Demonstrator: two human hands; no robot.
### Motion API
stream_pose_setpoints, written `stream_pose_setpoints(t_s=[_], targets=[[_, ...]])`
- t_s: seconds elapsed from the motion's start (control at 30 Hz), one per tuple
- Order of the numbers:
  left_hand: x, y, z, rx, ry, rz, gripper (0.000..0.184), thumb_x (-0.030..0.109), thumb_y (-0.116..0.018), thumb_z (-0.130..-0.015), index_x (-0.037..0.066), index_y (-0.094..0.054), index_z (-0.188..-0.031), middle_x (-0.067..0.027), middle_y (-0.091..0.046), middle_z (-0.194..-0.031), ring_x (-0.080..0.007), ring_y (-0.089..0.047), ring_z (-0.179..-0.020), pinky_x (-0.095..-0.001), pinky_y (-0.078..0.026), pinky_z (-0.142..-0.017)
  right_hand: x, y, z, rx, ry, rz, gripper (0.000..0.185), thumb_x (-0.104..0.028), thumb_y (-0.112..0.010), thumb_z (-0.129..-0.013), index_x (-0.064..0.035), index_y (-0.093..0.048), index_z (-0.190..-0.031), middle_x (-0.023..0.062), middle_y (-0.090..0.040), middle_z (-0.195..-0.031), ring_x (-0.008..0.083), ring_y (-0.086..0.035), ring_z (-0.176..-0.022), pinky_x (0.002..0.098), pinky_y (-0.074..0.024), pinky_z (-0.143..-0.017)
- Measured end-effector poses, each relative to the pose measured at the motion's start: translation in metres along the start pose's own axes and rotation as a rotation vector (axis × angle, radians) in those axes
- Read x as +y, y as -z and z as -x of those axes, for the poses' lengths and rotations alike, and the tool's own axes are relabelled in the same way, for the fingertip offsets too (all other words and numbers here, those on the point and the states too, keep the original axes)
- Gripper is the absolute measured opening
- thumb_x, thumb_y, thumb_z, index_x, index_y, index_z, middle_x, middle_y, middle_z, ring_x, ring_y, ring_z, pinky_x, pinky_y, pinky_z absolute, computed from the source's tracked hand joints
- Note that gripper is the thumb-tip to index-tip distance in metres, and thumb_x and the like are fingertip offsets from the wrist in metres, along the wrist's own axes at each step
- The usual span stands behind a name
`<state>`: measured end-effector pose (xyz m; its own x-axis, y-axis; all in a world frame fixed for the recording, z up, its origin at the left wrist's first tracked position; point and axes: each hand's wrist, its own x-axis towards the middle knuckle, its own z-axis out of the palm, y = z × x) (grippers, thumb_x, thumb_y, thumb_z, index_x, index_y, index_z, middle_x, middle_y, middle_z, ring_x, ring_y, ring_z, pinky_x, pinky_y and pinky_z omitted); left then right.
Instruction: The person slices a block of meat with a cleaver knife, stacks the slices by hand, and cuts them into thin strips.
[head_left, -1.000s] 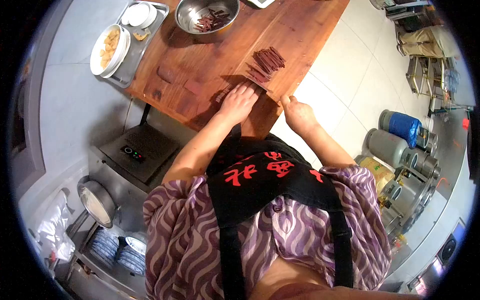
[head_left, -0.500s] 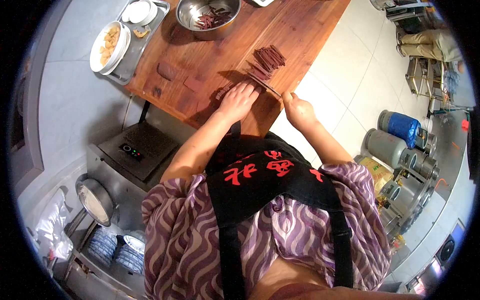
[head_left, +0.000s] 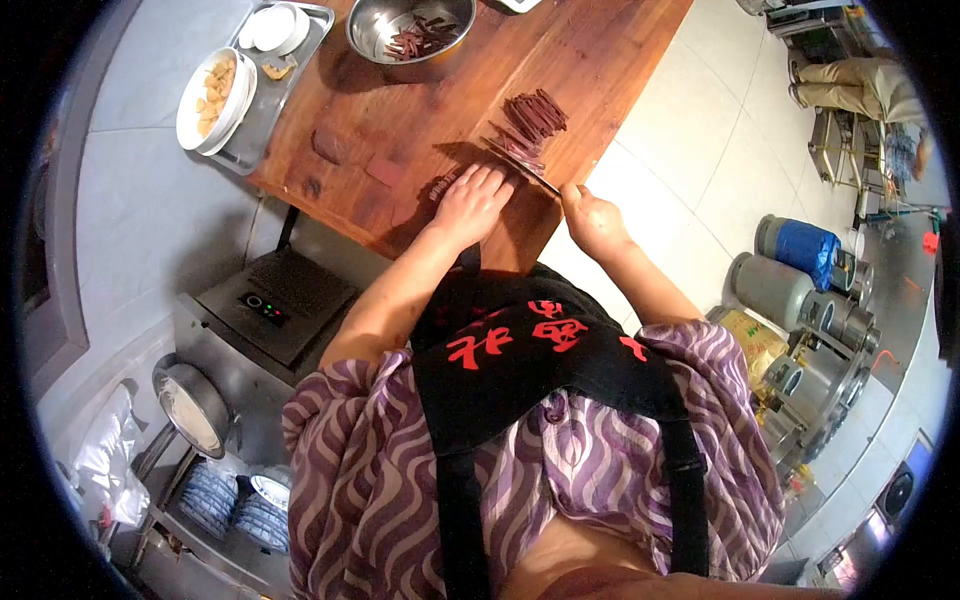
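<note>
My right hand [head_left: 594,220] is wrapped round the handle of a knife [head_left: 527,167], whose blade points away and to the left over the wooden table. Just left of the blade, my left hand [head_left: 472,203] presses down with bent fingers on dark red meat slices [head_left: 440,187], mostly hidden beneath it. Thin cut strips [head_left: 535,115] of the same meat lie in a pile on the blade's far side. Farther left on the wood are a flat dark red piece [head_left: 383,169] and a rounded chunk [head_left: 328,146].
A steel bowl [head_left: 365,38] with dark strips stands at the back of the wooden table [head_left: 590,70]. To its left, a metal tray [head_left: 262,125] holds white dishes. Gas cylinders [head_left: 776,284] stand on the floor at right. Another person's legs [head_left: 850,82] show at upper right.
The knife blade has shifted slightly left against the strips, and a few cut strips now show beside it. Both hands keep nearly the same place and grip.
</note>
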<state>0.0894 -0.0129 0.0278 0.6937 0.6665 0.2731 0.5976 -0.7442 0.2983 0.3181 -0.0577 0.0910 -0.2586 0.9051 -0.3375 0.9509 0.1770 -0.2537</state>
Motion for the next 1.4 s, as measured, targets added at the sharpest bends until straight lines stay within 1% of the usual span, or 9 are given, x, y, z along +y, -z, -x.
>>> stream_pose_setpoints(t_s=[0.13,0.43,0.53,0.63,0.83,0.9,1.0,1.23,1.4], targets=[[0.001,0.005,0.001,-0.160,0.037,0.008,0.019,0.011,-0.059,-0.081,0.006,-0.065,-0.098,-0.0129,-0.058,-0.094,-0.0315,-0.057,-0.100,-0.0453,-0.042,-0.101,-0.014,0.001,-0.005,-0.053,-0.019,0.074,0.014,-0.005,-0.049,-0.085,-0.0023,-0.044,-0.097,0.0219,-0.062,-0.086,0.0371,-0.067,-0.072,0.0452,-0.0540,-0.058],[-0.002,-0.005,0.004,0.008,0.010,-0.019,0.024,0.014,-0.058,-0.082,0.006,-0.065,-0.104,-0.0156,-0.060,-0.112,-0.0324,-0.056,-0.113,-0.0451,-0.039,-0.105,0.007,-0.022,-0.007,0.077,0.022,-0.021,0.015,-0.005,-0.049,-0.084,-0.0036,-0.045,-0.098,0.0224,-0.063,-0.084,0.0366,-0.066,-0.069,0.0457,-0.0534,-0.056],[0.000,0.000,0.003,-0.050,0.023,-0.014,0.025,0.013,-0.058,-0.082,0.006,-0.065,-0.104,-0.0154,-0.060,-0.112,-0.0323,-0.056,-0.112,-0.0450,-0.040,-0.105,0.003,-0.011,0.000,0.047,0.036,0.014,0.014,-0.005,-0.049,-0.084,-0.0034,-0.045,-0.098,0.0214,-0.063,-0.081,0.0366,-0.067,-0.069,0.0455,-0.0536,-0.057],[0.002,0.009,0.000,-0.288,0.076,0.022,0.025,0.013,-0.058,-0.081,0.005,-0.064,-0.104,-0.0154,-0.059,-0.112,-0.0324,-0.056,-0.112,-0.0448,-0.039,-0.105,-0.005,-0.007,0.000,-0.016,0.026,0.043,0.013,-0.006,-0.050,-0.085,-0.0030,-0.045,-0.097,0.0209,-0.063,-0.079,0.0370,-0.066,-0.068,0.0458,-0.0534,-0.057],[0.001,0.001,0.002,-0.034,0.004,-0.046,0.025,0.015,-0.054,-0.084,0.006,-0.065,-0.104,-0.0136,-0.062,-0.113,-0.0302,-0.056,-0.113,-0.0430,-0.039,-0.106,0.006,-0.028,-0.007,0.049,0.007,-0.036,0.013,-0.013,-0.051,-0.089,-0.0027,-0.045,-0.094,0.0216,-0.062,-0.079,0.0386,-0.065,-0.069,0.0467,-0.0524,-0.057],[0.001,-0.001,0.003,-0.037,0.003,-0.039,0.026,0.015,-0.054,-0.085,0.005,-0.065,-0.107,-0.0137,-0.061,-0.115,-0.0301,-0.056,-0.115,-0.0428,-0.038,-0.107,0.010,-0.026,-0.008,0.053,-0.003,-0.071,0.014,-0.015,-0.051,-0.090,-0.0028,-0.045,-0.094,0.0215,-0.062,-0.078,0.0387,-0.065,-0.069,0.0468,-0.0522,-0.057],[0.001,-0.001,0.004,-0.032,0.010,-0.054,0.028,0.014,-0.054,-0.085,0.004,-0.064,-0.110,-0.0138,-0.061,-0.116,-0.0293,-0.055,-0.116,-0.0428,-0.037,-0.108,0.007,-0.016,-0.001,0.138,0.033,-0.124,0.009,-0.006,-0.048,-0.086,-0.0039,-0.045,-0.093,0.0220,-0.062,-0.080,0.0381,-0.065,-0.068,0.0469,-0.0517,-0.056],[0.003,0.017,0.024,-0.034,0.024,0.067,0.030,0.009,-0.059,-0.082,0.003,-0.063,-0.111,-0.0155,-0.060,-0.117,-0.0305,-0.054,-0.118,-0.0462,-0.036,-0.109,0.000,-0.005,0.009,0.052,0.047,-0.035,0.012,-0.006,-0.049,-0.083,-0.0037,-0.046,-0.095,0.0210,-0.062,-0.084,0.0378,-0.065,-0.069,0.0459,-0.0526,-0.057],[-0.003,0.040,0.038,0.038,0.186,0.121,0.028,0.010,-0.062,-0.081,0.004,-0.061,-0.108,-0.0154,-0.058,-0.111,-0.0328,-0.052,-0.114,-0.0497,-0.036,-0.107,0.008,-0.016,0.009,0.028,0.064,-0.018,0.014,-0.005,-0.048,-0.083,-0.0039,-0.047,-0.097,0.0194,-0.062,-0.083,0.0364,-0.066,-0.069,0.0452,-0.0535,-0.057]])
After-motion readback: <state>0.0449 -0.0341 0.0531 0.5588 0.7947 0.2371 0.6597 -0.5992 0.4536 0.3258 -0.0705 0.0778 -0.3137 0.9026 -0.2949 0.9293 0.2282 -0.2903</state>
